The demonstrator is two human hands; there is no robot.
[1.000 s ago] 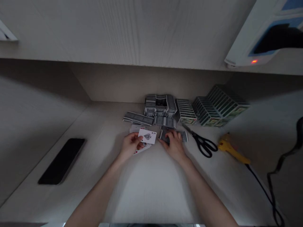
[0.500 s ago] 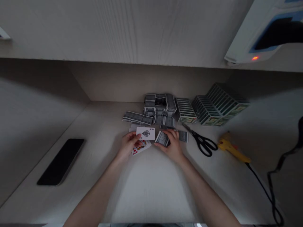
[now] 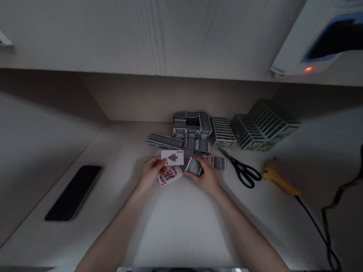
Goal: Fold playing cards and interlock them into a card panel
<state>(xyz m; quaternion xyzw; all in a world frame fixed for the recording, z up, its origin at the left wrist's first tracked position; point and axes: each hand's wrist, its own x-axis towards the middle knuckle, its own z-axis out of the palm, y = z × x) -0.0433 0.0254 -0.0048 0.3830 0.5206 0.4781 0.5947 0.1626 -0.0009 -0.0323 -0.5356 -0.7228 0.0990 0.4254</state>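
White ace [image 3: 172, 157] edge-pinched in left hand [image 3: 151, 173], right hand [image 3: 205, 175] gripping cards [image 3: 194, 166], hands apart

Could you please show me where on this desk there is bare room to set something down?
The bare desk nearest the person is the widest patch; another lies between the phone and the left hand holding a card. It is crowded around the right hand, where loose cards and stacked cards reach the scissors.

The playing card [image 3: 172, 157] reads "A" in its corner, with a large spade at its centre.
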